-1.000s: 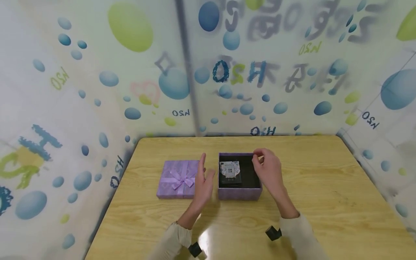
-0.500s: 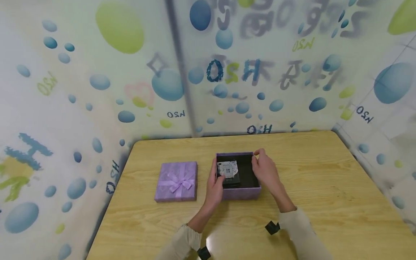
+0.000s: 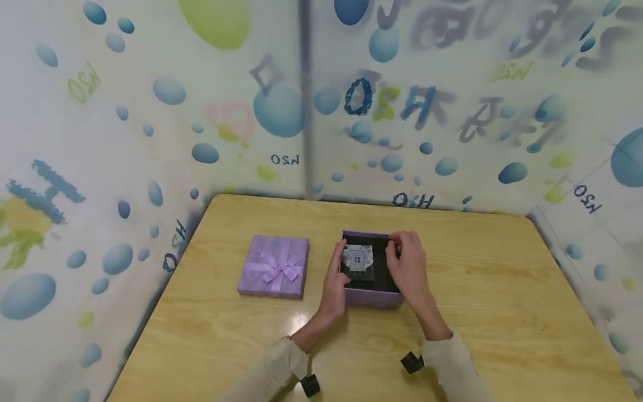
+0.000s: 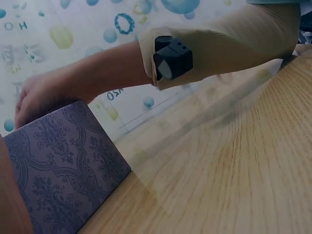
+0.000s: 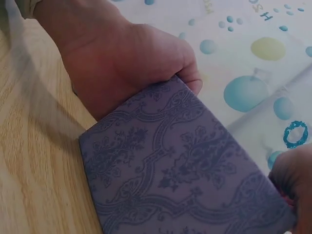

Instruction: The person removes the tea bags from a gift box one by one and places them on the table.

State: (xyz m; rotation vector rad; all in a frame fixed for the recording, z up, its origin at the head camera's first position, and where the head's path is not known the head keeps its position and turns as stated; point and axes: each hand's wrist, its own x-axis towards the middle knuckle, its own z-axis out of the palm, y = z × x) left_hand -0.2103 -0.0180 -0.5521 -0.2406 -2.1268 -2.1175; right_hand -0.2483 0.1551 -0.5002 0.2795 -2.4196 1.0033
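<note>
An open purple gift box (image 3: 374,298) with a dark lining stands on the table. Inside, at its left, lies a flat black packet with a grey-white floral label (image 3: 358,259). My left hand (image 3: 334,290) grips the box's left wall, its thumb over the rim. At the opposite side, my right hand (image 3: 409,265) holds the right rim with curled fingers, their tips partly hidden. In the right wrist view, the patterned box wall (image 5: 156,161) lies between my left hand (image 5: 129,63) and my right hand (image 5: 297,180). The left wrist view shows my right hand (image 4: 44,100) over the rim.
A purple lid (image 3: 273,267) with a ribbon bow lies on the wooden table (image 3: 482,279), left of the box. Patterned walls (image 3: 226,111) stand behind the table and on both sides. A small black camera (image 3: 310,385) sits at each wrist.
My left hand has moved right, from beside the lid to the box's left wall, and taken hold of it. My right hand stays at the right rim. The head view has shifted slightly.
</note>
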